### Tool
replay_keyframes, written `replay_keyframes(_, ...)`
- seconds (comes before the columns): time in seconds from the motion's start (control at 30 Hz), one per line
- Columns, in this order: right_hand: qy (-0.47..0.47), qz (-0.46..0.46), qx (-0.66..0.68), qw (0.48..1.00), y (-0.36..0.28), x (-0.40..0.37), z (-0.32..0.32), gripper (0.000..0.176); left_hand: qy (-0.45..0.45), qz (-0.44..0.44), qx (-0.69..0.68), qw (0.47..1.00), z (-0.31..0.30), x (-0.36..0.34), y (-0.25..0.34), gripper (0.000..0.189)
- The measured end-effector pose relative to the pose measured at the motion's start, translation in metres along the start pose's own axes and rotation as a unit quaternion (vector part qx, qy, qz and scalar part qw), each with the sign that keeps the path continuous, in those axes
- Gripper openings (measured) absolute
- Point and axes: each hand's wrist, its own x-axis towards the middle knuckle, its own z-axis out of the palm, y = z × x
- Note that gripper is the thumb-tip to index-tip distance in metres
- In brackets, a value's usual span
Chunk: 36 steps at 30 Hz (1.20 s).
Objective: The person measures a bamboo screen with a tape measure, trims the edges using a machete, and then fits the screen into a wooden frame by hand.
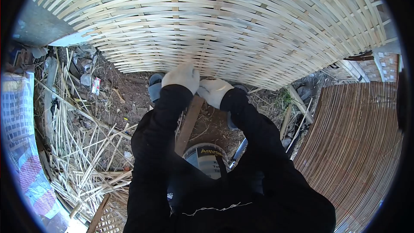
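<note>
A large woven bamboo panel (215, 26) of pale strips spreads across the top of the head view. My left hand (181, 78), in a white glove, is closed at its lower edge. Close beside it, my right hand (214, 92), also gloved in white, is closed at the same edge, with the fingertips turned towards the left hand. The fingers are partly hidden, so the exact strip in each grip does not show. Below the hands, a wooden board (189, 125) slants down to a white tub (208, 157) with a dark label between my legs.
Loose bamboo strips (99, 157) lie scattered on the dirt at the left. A brown slatted mat (353, 146) stands at the right. Patterned fabric or plastic sheeting (21, 125) hangs along the left edge. My sandalled foot (155, 87) shows under the panel.
</note>
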Motion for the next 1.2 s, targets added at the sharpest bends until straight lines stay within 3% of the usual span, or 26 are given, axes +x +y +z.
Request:
replay_keyframes(0.13, -0.017, -0.004, -0.073, 0.997, -0.022, 0.006, -0.018, 0.03, 0.006, -0.054, -0.003, 0.998, -0.003, 0.021, -0.018, 0.034)
replay_keyframes(0.33, -0.042, 0.032, -0.08, 0.995, -0.011, 0.011, -0.041, 0.038, 0.077, -0.096, -0.029, 0.992, 0.055, 0.074, -0.054, 0.045)
replay_keyframes(0.47, -0.017, 0.04, -0.044, 0.998, -0.006, 0.0, -0.056, 0.039, -0.005, -0.106, -0.057, 0.993, 0.072, 0.099, -0.054, 0.047)
replay_keyframes(0.67, 0.068, 0.062, -0.055, 0.994, 0.024, -0.01, -0.076, 0.035, -0.039, -0.108, -0.03, 0.993, 0.086, 0.089, -0.014, 0.047)
replay_keyframes(0.73, 0.092, 0.046, -0.048, 0.994, 0.032, -0.014, -0.074, 0.032, -0.023, -0.045, -0.132, 0.99, 0.084, 0.083, -0.001, 0.047)
replay_keyframes(0.77, 0.088, 0.045, -0.043, 0.994, 0.032, -0.021, -0.07, 0.032, -0.067, 0.009, -0.147, 0.987, 0.079, 0.067, 0.006, 0.047)
replay_keyframes(0.8, 0.088, 0.045, -0.027, 0.995, 0.031, -0.024, -0.072, 0.031, -0.066, 0.006, -0.145, 0.987, 0.086, 0.06, 0.011, 0.047)
replay_keyframes(0.87, 0.084, 0.041, -0.01, 0.996, 0.031, -0.029, -0.077, 0.03, -0.119, 0.142, -0.234, 0.955, 0.095, 0.047, 0.019, 0.04)
replay_keyframes(0.9, 0.083, 0.039, 0.009, 0.996, 0.031, -0.028, -0.083, 0.03, -0.11, 0.137, -0.232, 0.957, 0.083, 0.04, 0.024, 0.04)
replay_keyframes(0.97, 0.081, 0.036, 0.026, 0.996, 0.031, -0.03, -0.089, 0.03, -0.169, 0.054, -0.042, 0.983, 0.053, 0.025, 0.043, 0.041)
replay_keyframes(1.0, 0.109, 0.039, 0.014, 0.993, 0.03, -0.031, -0.09, 0.03, -0.166, 0.05, -0.041, 0.984, 0.046, 0.021, 0.041, 0.041)
replay_keyframes(1.03, 0.137, 0.044, 0.003, 0.99, 0.029, -0.031, -0.09, 0.03, -0.142, -0.024, -0.045, 0.989, 0.038, 0.016, 0.035, 0.044)
replay_keyframes(1.1, 0.127, 0.043, -0.008, 0.991, 0.032, -0.025, -0.091, 0.03, -0.136, -0.137, -0.037, 0.98, 0.02, 0.028, 0.017, 0.057)
replay_keyframes(1.13, 0.114, 0.046, -0.019, 0.992, 0.031, -0.023, -0.089, 0.03, -0.136, -0.142, -0.037, 0.98, 0.021, 0.038, -0.002, 0.057)
replay_keyframes(1.2, 0.107, 0.032, -0.017, 0.994, 0.029, -0.018, -0.086, 0.03, -0.032, -0.169, 0.013, 0.985, 0.043, 0.06, -0.054, 0.066)
